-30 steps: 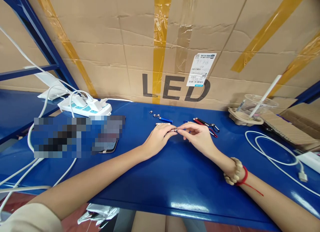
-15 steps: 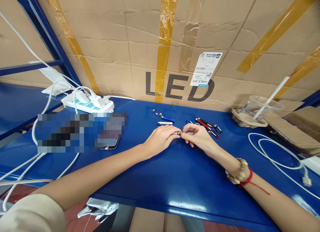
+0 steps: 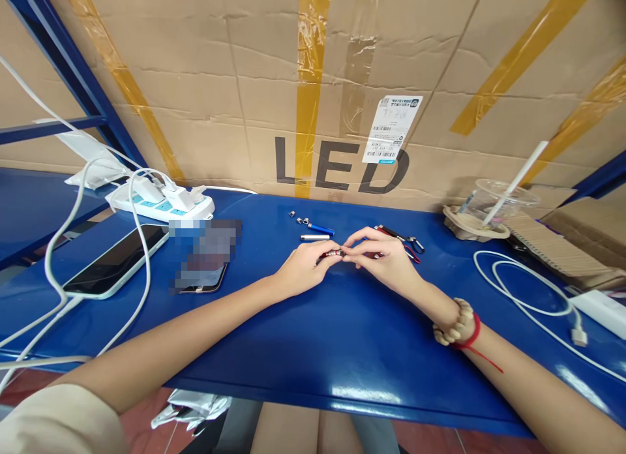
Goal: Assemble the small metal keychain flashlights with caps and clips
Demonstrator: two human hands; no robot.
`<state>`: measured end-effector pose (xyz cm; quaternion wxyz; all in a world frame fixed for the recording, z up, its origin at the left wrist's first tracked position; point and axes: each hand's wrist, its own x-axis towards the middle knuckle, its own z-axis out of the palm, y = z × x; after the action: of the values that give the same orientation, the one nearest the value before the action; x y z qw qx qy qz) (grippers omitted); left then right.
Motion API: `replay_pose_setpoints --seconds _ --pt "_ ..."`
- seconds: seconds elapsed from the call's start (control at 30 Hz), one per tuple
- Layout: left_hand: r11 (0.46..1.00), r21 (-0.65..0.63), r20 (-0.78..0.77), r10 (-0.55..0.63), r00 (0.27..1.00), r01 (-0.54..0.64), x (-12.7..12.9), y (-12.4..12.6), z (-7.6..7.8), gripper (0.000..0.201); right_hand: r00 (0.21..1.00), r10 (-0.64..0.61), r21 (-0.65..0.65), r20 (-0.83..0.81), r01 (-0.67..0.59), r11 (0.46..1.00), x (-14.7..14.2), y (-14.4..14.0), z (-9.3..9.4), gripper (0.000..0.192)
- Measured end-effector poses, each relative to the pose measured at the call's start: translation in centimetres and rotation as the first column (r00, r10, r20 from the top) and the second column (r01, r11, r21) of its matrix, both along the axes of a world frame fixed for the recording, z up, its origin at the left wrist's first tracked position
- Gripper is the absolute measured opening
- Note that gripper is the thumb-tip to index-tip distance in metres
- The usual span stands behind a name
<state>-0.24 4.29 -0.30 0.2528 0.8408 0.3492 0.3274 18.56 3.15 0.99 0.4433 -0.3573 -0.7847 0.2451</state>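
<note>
My left hand (image 3: 306, 266) is closed around a small silver-and-red cylinder (image 3: 334, 252), mostly hidden by the fingers. At its right end, the thumb and fingertips of my right hand (image 3: 379, 257) pinch together on it. Just behind the hands lie a silver tube (image 3: 314, 237) and a blue tube (image 3: 321, 229). Several tiny silver round pieces (image 3: 299, 218) are scattered to their left. Partly covered by my right hand are slim red and black tubes with carabiner clips (image 3: 413, 244).
At left are a phone (image 3: 120, 261), a blurred-out phone (image 3: 210, 271), white cables and a power strip (image 3: 161, 205). To the right stand a clear plastic cup with a straw (image 3: 503, 203), a coiled white cable (image 3: 525, 307) and cardboard pieces (image 3: 552, 245). A large carton (image 3: 235, 115) backs the blue table (image 3: 293, 349).
The view has shifted slightly, so everything sits a little further left. My right hand has turned over the cylinder's end, its fingers now straighter and reaching further across.
</note>
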Motion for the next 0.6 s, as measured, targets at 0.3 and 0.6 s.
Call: replay_pose_setpoints --seconds 0.3,0.6 --pt "0.997 0.010 -0.023 -0.082 0.996 0.082 -0.10 -0.21 0.04 0.021 0.998 0.004 0.058 0.063 -0.008 0.998 0.62 0.15 -0.20 0.022" --pt "0.983 0.114 -0.006 -0.141 0.990 0.141 -0.47 -0.24 0.01 0.021 1.000 0.012 0.167 -0.008 -0.011 0.986 0.10 -0.23 -0.55 0.014"
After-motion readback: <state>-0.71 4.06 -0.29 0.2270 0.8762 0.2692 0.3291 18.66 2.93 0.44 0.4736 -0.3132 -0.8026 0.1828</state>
